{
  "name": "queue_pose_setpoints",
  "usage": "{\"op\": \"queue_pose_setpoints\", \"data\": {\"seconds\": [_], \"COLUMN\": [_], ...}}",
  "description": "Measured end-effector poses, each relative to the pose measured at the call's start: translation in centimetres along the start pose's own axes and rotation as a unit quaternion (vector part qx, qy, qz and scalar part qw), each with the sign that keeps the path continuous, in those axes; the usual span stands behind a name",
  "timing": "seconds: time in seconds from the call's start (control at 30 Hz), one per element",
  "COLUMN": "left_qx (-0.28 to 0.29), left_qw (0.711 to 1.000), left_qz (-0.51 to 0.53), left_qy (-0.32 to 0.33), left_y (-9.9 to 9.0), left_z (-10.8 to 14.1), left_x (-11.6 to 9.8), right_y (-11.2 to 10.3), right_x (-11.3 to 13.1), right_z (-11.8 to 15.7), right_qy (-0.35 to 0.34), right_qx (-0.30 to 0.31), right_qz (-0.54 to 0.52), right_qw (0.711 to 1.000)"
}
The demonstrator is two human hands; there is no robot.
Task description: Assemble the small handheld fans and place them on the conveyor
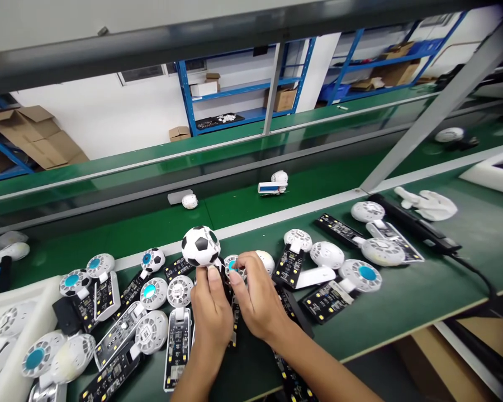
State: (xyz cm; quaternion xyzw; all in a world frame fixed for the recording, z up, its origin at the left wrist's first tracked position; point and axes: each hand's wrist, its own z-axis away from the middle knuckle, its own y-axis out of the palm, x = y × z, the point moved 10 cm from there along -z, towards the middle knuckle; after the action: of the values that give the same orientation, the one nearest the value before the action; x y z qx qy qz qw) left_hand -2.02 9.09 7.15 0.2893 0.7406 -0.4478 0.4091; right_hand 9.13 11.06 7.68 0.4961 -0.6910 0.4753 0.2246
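Observation:
My left hand (pixel 212 307) is closed around the lower part of a device with a black-and-white soccer-ball head (pixel 201 245). The ball stands upright above my thumb, while the device's body is mostly hidden by my fingers. Close beside it, my right hand (pixel 255 296) is curled, thumb and forefinger bent toward each other. Whatever lies between those fingertips is too small or hidden to make out. Just behind them shows a round white head with a blue disc (pixel 231 262). Under and around both hands lie similar devices with bare circuit boards, such as one with a white head (pixel 180 291).
More round-headed devices (pixel 362 274) cover the green bench on both sides. A black corded tool (pixel 414 223) lies at right near a white glove-like piece (pixel 431 205). A white foam tray (pixel 46 301) stands at left. Beyond runs a green conveyor (pixel 230 204) carrying several units, below a metal frame.

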Motion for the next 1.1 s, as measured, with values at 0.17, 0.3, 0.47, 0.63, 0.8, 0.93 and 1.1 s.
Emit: {"op": "queue_pose_setpoints", "data": {"seconds": [0.17, 0.3, 0.47, 0.63, 0.8, 0.93, 1.1], "left_qx": [0.027, 0.023, -0.019, -0.025, 0.025, 0.018, 0.117], "left_qw": [1.0, 0.999, 1.0, 1.0, 0.998, 0.999, 0.954], "left_qz": [0.003, -0.027, 0.006, 0.004, -0.009, 0.038, 0.195], "left_qy": [0.003, 0.01, 0.014, 0.008, 0.057, -0.01, -0.195], "left_y": [0.6, 0.4, -0.9, -1.2, -0.2, -0.4, 2.1], "left_z": [0.5, 0.5, 0.2, 0.4, 1.5, 0.9, 0.1], "left_x": [-0.3, -0.3, -1.0, -0.6, -0.8, 0.7, 4.7], "right_y": [0.0, 0.0, 0.8, 0.7, 0.0, 0.4, 2.1], "right_x": [0.1, 0.3, 0.5, 0.6, -0.1, -1.0, -2.2], "right_z": [0.1, 0.1, -0.4, -0.4, -0.9, -0.4, 0.2], "right_qy": [-0.003, 0.017, 0.023, 0.018, 0.067, 0.124, 0.197], "right_qx": [-0.005, -0.011, 0.031, 0.02, 0.024, 0.091, 0.145], "right_qz": [-0.018, 0.003, -0.017, -0.023, -0.02, -0.028, -0.209], "right_qw": [1.0, 1.0, 0.999, 0.999, 0.997, 0.988, 0.947]}}
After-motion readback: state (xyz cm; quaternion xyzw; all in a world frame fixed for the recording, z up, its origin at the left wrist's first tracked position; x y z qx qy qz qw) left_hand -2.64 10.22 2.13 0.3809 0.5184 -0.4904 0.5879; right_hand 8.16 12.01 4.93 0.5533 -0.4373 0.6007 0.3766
